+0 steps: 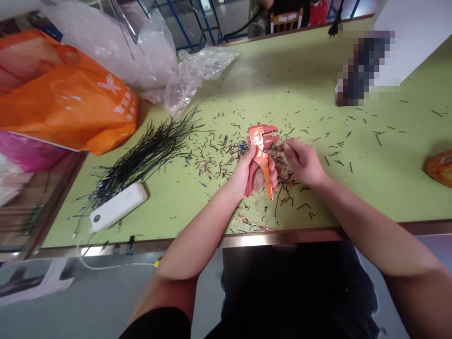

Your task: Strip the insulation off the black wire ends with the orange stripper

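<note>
My left hand is wrapped round the handles of an orange wire stripper, jaws pointing up and away over the green table. My right hand is closed just right of the jaws, fingertips pinched at the tool's head; what they pinch is too small to make out. Under both hands lies a heap of short black insulation bits and copper strands. A bundle of long black wires lies to the left.
An orange plastic bag and clear plastic bags fill the table's far left. A white power bank lies near the front edge by the wires. A pixelated dark object sits at the far right, an orange item at the right edge.
</note>
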{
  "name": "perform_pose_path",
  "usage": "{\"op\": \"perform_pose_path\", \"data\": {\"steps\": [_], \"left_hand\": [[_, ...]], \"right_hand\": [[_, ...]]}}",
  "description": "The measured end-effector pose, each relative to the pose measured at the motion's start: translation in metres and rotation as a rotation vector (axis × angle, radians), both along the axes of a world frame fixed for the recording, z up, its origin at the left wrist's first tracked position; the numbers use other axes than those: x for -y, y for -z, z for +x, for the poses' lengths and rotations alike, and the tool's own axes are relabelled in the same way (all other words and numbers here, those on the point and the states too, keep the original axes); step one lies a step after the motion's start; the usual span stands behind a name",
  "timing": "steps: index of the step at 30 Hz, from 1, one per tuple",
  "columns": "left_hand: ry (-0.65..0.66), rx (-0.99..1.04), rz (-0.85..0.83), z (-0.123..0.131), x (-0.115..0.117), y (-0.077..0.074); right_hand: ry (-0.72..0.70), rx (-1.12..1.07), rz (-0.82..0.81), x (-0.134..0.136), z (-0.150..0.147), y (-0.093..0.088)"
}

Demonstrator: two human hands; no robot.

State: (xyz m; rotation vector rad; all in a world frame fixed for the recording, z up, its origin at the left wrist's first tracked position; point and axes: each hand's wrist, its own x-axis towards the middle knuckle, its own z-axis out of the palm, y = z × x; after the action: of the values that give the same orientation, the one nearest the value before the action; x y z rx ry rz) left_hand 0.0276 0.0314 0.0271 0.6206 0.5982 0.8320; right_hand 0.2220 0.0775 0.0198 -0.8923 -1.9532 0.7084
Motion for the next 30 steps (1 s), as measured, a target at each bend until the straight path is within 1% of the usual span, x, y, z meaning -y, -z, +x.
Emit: {"op": "perform_pose_path", "data": {"steps": [2,6,9,12,16,21,26,30], "left_hand": [[0.024,0.016,0.005,0.001,0.001,0.0],[0.083,0.003,0.017,0.003,0.003,0.003],[0.104,0.003,0.04,0.004,0.004,0.004],[0.112,0.009,0.07,0.006,0.004,0.005],[0.095,0.033,0.115,0.009,0.005,0.005],[0.071,-0.006,0.094,0.015,0.006,0.003],[0.066,-0.056,0.04,0.018,0.007,0.003],[0.062,-0.037,0.054,0.017,0.006,0.006]], "right_hand": [[-0.031,0.018,-0.015,0.002,-0.002,0.002],[-0.091,0.034,-0.096,0.005,-0.006,0.004],[-0.165,0.017,-0.145,0.007,-0.007,0.004],[-0.187,0.005,-0.164,0.008,-0.007,0.005],[-0.191,0.013,-0.104,0.007,-0.007,0.005],[-0.195,0.014,-0.015,0.006,-0.009,0.006],[-0.2,0.011,-0.032,0.007,-0.009,0.007],[-0.199,0.014,-0.049,0.008,-0.01,0.006]]}}
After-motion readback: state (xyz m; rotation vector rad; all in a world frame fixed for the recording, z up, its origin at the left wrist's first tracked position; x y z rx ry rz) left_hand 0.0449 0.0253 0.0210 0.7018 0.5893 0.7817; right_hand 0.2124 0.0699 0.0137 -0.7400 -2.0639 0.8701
